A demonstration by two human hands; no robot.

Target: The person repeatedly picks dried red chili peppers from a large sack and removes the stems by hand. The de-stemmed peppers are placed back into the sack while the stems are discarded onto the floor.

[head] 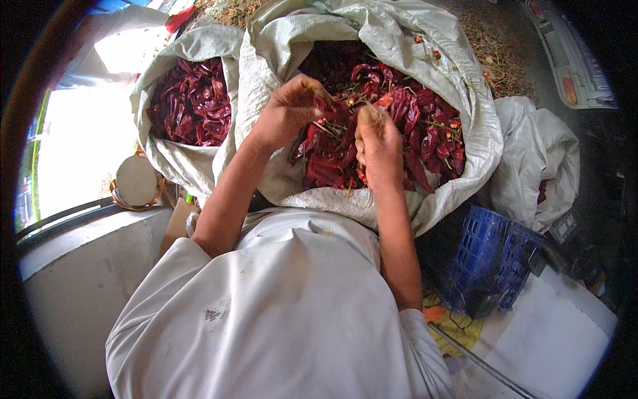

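Above the large white woven sack (478,149), my left hand (291,112) pinches a dried red chili pepper (336,113) between thumb and fingers. Close by on the right, my right hand (380,139) is curled with its thumb on top. Whether a stem or scrap sits inside that curl is hidden by the fingers. Beneath both hands lies a heap of dark red dried peppers (326,169), mixed with thin stems and orange-red bits. A few stems and bits cling to the sack's folded rim at the upper right.
Another white sack (187,40) holding dried peppers (192,107) stands at the left. On the right are a crumpled white sack (533,154) and a blue plastic crate (481,249). Stem litter (498,50) covers ground behind. A metal rod (478,356) slants at lower right.
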